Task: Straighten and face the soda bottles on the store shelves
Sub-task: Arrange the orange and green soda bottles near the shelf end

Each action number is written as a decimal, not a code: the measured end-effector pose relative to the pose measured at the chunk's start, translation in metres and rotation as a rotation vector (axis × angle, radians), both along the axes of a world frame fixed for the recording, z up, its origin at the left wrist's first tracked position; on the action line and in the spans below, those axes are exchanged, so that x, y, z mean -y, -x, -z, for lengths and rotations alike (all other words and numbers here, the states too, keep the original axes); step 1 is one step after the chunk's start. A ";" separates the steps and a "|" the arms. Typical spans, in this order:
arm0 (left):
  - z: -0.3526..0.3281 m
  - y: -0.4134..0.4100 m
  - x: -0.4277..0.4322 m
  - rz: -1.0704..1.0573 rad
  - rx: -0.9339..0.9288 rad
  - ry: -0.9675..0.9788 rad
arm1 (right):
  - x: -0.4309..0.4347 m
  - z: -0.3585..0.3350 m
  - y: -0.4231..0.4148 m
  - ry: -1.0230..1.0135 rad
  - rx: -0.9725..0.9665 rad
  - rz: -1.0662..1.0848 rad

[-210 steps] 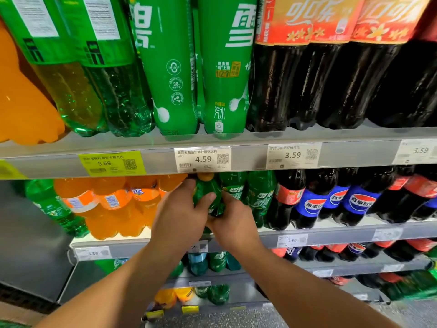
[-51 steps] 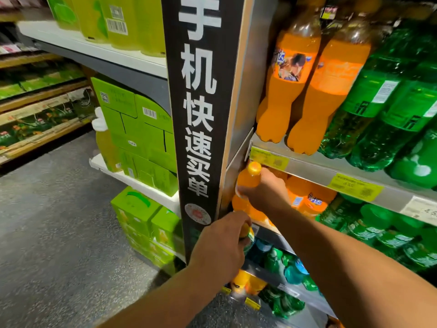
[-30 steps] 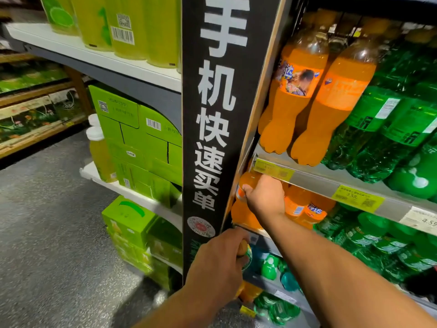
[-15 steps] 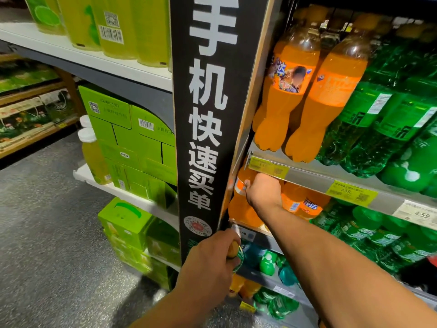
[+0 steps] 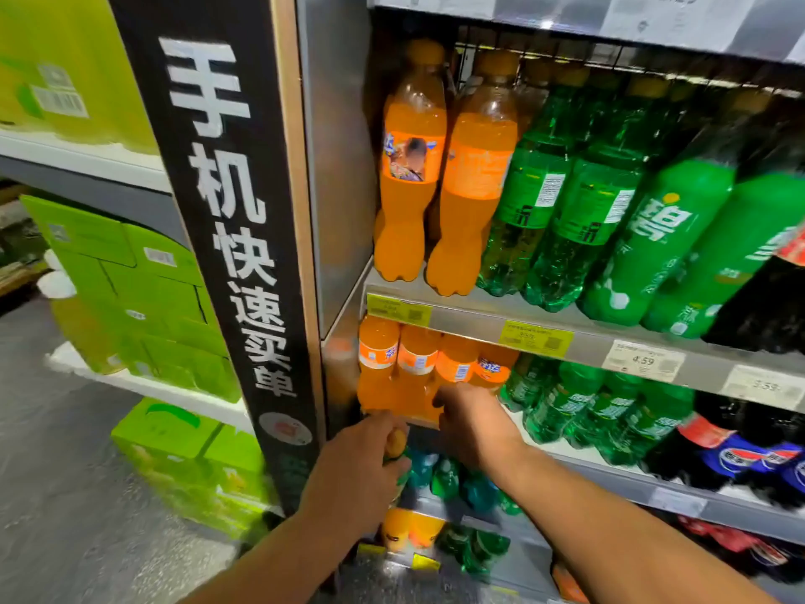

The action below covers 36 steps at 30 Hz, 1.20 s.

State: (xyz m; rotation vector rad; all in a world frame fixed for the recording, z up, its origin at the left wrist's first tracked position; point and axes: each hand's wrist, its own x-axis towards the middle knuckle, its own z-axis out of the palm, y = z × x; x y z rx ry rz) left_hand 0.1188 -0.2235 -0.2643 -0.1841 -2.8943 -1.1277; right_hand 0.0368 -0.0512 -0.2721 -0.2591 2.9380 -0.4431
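Several small orange soda bottles point(image 5: 377, 364) stand in a row at the left end of the middle shelf, labels turned different ways. My right hand point(image 5: 477, 425) is at the base of the third and fourth of them. Its fingers point into the shelf and are hidden, so its hold cannot be made out. My left hand point(image 5: 355, 470) grips a small bottle with a yellow-orange cap and green label point(image 5: 397, 446), held in front of the shelf below. Large orange bottles point(image 5: 411, 189) and green bottles point(image 5: 536, 211) stand on the shelf above.
A black end panel with white characters point(image 5: 235, 237) rises just left of the shelves. Green cartons point(image 5: 130, 289) are stacked on the neighbouring rack. Price tags line the shelf rail point(image 5: 470, 318). Small green bottles point(image 5: 566, 403) and cola bottles point(image 5: 740, 455) fill the right side.
My right hand has left the neck of the leftmost orange bottle and dropped lower and to the right. The left hand still grips its bottle. The view has moved closer and to the right.
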 end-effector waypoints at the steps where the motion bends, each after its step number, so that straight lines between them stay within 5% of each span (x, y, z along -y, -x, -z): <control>1: -0.001 0.002 -0.009 0.015 -0.010 0.011 | -0.015 -0.001 -0.004 -0.022 0.009 0.004; 16: -0.024 0.036 -0.149 -0.012 -0.161 -0.009 | -0.232 -0.004 -0.057 -0.145 0.012 0.263; 36: 0.001 0.073 -0.221 -0.200 -0.171 -0.009 | -0.302 0.030 -0.061 0.000 0.022 0.299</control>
